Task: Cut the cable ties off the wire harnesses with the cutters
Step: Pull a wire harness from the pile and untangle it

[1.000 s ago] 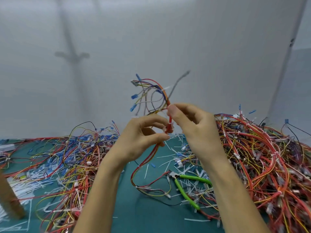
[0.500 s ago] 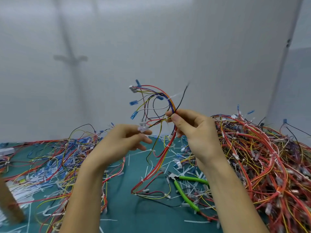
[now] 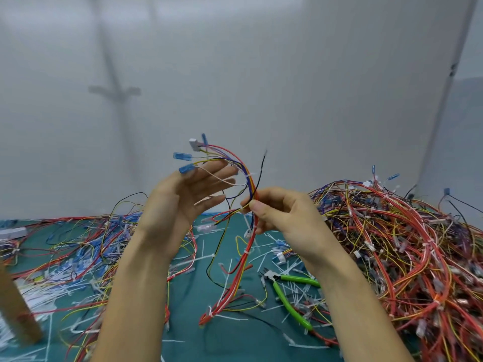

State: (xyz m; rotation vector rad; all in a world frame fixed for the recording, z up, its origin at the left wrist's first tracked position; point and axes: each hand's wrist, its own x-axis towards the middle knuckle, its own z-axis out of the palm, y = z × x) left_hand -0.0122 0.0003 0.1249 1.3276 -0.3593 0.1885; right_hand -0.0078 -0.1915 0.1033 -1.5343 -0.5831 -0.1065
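The right hand (image 3: 285, 218) pinches a harness (image 3: 247, 253) between thumb and curled fingers, holding it up in front of the wall (image 3: 313, 87). The left hand (image 3: 183, 202) is raised beside it, palm turned toward the right hand, fingers straight and spread, gripping nothing; the harness's loose upper wires fan out across those fingers, ending in blue connectors (image 3: 183, 155) just above the fingertips. A white tie (image 3: 249, 175) rings the bundle a little above the pinch. Below the right hand the red bundle hangs down, and its lower end rests on the green surface (image 3: 235, 343). The cutters (image 3: 287, 296), green-handled, lie flat on the surface under the right forearm, touched by neither hand. White cut ties (image 3: 203, 258) are strewn all around them. A big heap of harnesses (image 3: 405, 244) is piled to the right, and a thinner spread of wires (image 3: 78, 244) lies to the left, near a wooden post (image 3: 15, 309).
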